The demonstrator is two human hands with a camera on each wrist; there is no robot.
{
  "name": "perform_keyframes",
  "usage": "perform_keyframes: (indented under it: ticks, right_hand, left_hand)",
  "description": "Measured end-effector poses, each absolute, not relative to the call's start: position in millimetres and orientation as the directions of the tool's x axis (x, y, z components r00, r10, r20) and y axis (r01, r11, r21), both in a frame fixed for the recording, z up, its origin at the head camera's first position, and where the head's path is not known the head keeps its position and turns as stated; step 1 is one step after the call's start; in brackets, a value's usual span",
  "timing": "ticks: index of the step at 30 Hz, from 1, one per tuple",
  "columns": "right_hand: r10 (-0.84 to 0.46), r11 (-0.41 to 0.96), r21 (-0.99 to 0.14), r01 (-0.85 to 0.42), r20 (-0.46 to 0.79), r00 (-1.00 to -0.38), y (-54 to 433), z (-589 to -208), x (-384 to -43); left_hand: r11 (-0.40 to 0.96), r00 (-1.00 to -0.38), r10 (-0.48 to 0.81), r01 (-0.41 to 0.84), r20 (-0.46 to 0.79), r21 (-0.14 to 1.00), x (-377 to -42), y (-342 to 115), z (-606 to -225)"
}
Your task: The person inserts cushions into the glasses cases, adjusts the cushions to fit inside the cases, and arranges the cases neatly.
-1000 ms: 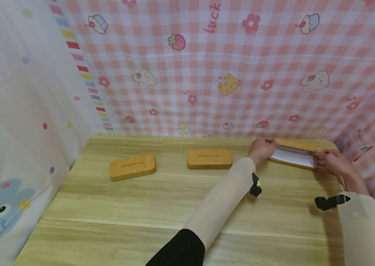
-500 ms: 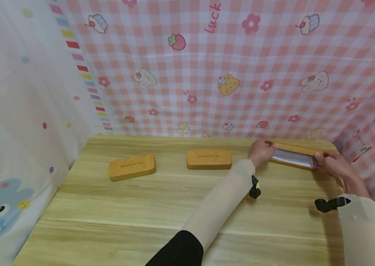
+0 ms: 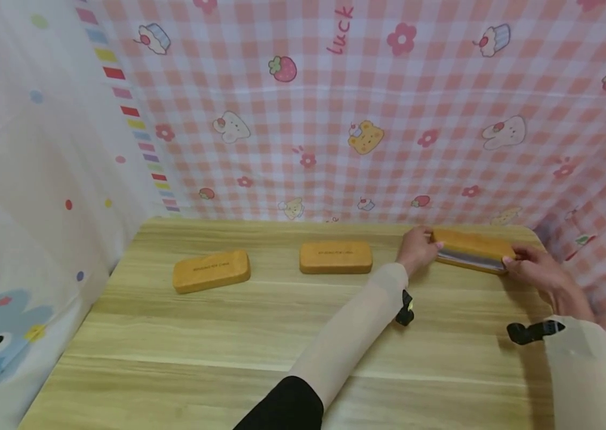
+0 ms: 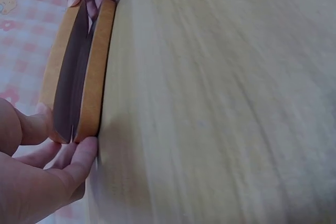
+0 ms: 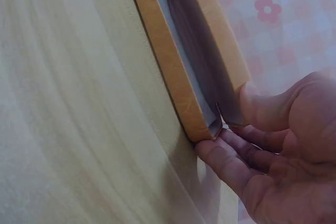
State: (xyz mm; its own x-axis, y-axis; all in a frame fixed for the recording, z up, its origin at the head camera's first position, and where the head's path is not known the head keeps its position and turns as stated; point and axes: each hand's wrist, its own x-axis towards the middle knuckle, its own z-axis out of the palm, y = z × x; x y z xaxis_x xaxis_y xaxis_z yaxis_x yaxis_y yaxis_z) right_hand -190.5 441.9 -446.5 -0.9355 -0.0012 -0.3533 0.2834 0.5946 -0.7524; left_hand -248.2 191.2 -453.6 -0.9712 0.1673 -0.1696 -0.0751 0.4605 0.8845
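At the right back of the table, a tan glasses case [image 3: 473, 240] stands partly open, its lid tilted over the base with a narrow gap in front. My left hand [image 3: 417, 249] grips the case's left end. The left wrist view shows that thumb on the lid [image 4: 59, 61] and fingers by the base [image 4: 94, 85]. At the opposite end, my right hand [image 3: 539, 272] holds the case, thumb on the lid edge and fingers against the base [image 5: 176, 74]. The lining looks dark inside the lid and paler in the base.
Two closed tan cases with printed lettering lie to the left: a middle case [image 3: 336, 258] and a slightly turned left case [image 3: 212, 272]. Behind the wooden table [image 3: 200, 340] hangs a pink checked cloth [image 3: 303, 101]. A white patterned cloth [image 3: 18, 179] hangs at the left.
The lid of the right case has swung down and forward, narrowing the opening from a wide view of the lining to a slit. Both hands stay at its ends.
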Motion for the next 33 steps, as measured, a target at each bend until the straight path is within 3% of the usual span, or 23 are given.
perform_keyframes:
  ticks: [7,15,20,29,33]
  right_hand:
    - [0.017,0.621,-0.755,0.211,-0.256,-0.966,443.6,-456.8,-186.5]
    - [0.102,0.628,-0.741,0.238,-0.226,-0.969,434.2,-462.9,-184.0]
    - [0.124,0.632,-0.735,0.246,-0.217,-0.968,432.7,-462.9,-184.5]
    - [0.105,0.666,-0.724,0.18,-0.148,-0.983,430.0,-471.7,-177.2]
    - [0.153,0.659,-0.724,0.204,-0.137,-0.979,423.3,-475.4,-174.5]
  left_hand:
    - [0.502,-0.978,0.157,-0.038,-0.134,0.864,-245.1,193.1,-457.6]
    - [0.526,-0.984,0.11,-0.064,-0.142,0.848,-247.8,196.8,-465.0]
    - [0.564,-0.989,0.11,-0.016,-0.094,0.825,-245.6,197.5,-464.5]
    - [0.629,-0.972,0.233,0.159,0.011,0.761,-233.7,195.1,-473.8]
    - [0.602,-0.959,0.282,0.195,0.022,0.775,-234.1,189.9,-475.8]
